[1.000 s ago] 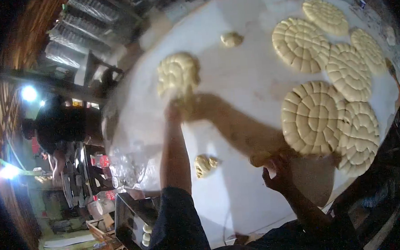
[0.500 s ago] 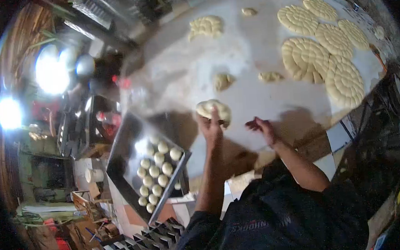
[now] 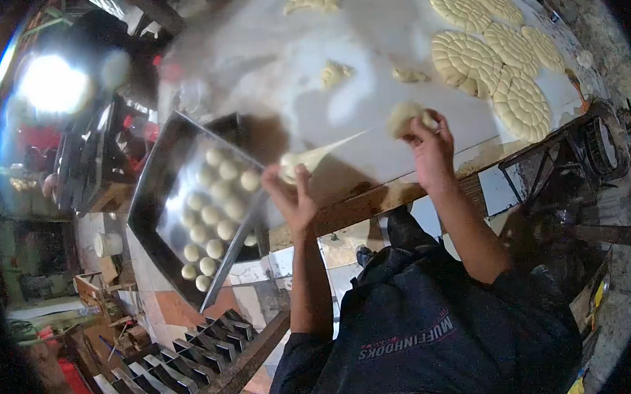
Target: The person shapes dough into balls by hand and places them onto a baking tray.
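Left hand point(image 3: 294, 202): part-closed, fingers and thumb gripping a dough piece point(image 3: 290, 167) (its thin tail points right), beside the tray point(image 3: 155, 192).
Right hand point(image 3: 434, 150): fingers curled round a blurred dough lump point(image 3: 402, 121), over the table point(image 3: 264, 59)'s near side.
Tray: left, holding dough balls point(image 3: 210, 215).
Scored rounds point(image 3: 521, 105): at right.

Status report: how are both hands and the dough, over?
Left hand: grips pale dough drawn to thin point. Right hand: holds pale, rounded dough lump. Possible obstacle: dark, rectangular metal tray beside left hand.

Free gap between two dough scraps point(image 3: 335, 74), stretched dough strand point(image 3: 323, 152) in front, tray point(image 3: 153, 179) at left
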Action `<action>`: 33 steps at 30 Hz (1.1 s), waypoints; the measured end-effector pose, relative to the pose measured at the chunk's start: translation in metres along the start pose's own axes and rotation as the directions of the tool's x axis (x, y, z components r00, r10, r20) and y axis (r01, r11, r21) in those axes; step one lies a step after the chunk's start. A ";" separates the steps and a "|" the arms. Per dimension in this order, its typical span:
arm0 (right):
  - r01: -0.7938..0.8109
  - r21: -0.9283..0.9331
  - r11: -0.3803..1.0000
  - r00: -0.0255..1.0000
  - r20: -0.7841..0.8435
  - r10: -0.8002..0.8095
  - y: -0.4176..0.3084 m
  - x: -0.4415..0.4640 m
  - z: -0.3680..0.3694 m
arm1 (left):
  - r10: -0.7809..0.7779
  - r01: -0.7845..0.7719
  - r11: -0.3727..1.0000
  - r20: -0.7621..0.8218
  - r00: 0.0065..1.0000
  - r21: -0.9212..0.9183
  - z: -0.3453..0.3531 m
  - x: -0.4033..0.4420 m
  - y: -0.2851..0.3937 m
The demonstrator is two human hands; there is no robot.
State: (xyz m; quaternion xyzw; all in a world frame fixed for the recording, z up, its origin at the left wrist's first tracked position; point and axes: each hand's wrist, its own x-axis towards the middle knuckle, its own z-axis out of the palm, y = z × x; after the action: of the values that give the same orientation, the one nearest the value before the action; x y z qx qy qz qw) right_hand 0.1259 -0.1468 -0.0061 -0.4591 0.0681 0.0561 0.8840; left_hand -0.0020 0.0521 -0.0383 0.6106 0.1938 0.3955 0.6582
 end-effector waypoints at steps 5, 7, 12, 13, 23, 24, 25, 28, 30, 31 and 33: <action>0.208 -0.433 0.877 0.973 -0.001 -0.231 0.030 0.093 -0.093 | -0.106 0.133 0.988 0.292 0.951 -0.075 0.003 -0.004 -0.057; 0.302 -0.596 0.744 0.950 0.255 -0.181 0.044 0.096 -0.139 | 0.073 -0.133 0.979 0.345 0.936 0.155 0.002 0.005 -0.088; 0.900 -0.407 -0.156 0.419 0.906 0.057 0.016 0.139 -0.133 | -0.445 0.406 0.864 0.072 0.893 0.299 -0.019 0.059 -0.123; 0.884 -0.461 -0.080 0.464 0.885 0.021 0.025 0.158 -0.117 | -0.260 0.124 0.835 0.186 0.947 0.536 0.004 0.071 -0.116; 0.990 -0.088 0.108 0.057 0.963 0.263 0.044 0.114 -0.125 | -0.045 -0.481 0.536 0.592 0.804 0.694 0.011 -0.017 -0.117; 0.990 -0.113 0.084 0.085 0.954 0.288 0.040 0.132 -0.124 | -0.114 -0.345 0.562 0.484 0.868 0.751 -0.010 -0.002 -0.120; 0.989 -0.137 0.058 0.112 0.943 0.313 0.036 0.151 -0.122 | -0.181 -0.201 0.580 0.365 0.913 0.790 -0.030 0.013 -0.123; 0.934 -0.356 -0.024 0.355 0.925 0.137 0.052 0.182 -0.072 | -0.070 -0.095 0.589 0.167 0.983 0.803 0.013 0.086 -0.108; 0.935 -0.355 -0.014 0.354 0.929 0.108 0.079 0.170 -0.048 | 0.108 -0.300 0.329 0.280 0.954 0.895 0.051 0.118 -0.113; 0.954 -0.299 -0.021 0.298 0.941 0.159 0.078 0.155 -0.038 | -0.062 -0.148 0.547 0.216 0.974 0.824 0.051 0.106 -0.129; 0.993 -0.116 0.003 0.113 0.972 0.208 0.062 0.132 -0.041 | -0.180 -0.179 0.536 0.319 0.931 0.825 0.043 0.069 -0.167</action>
State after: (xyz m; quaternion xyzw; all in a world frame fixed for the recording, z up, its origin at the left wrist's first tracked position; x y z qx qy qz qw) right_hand 0.2435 -0.1398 -0.1016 -0.7248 -0.6514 -0.0577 0.2169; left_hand 0.1191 0.0861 -0.1744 0.9136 0.2338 0.1315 0.3057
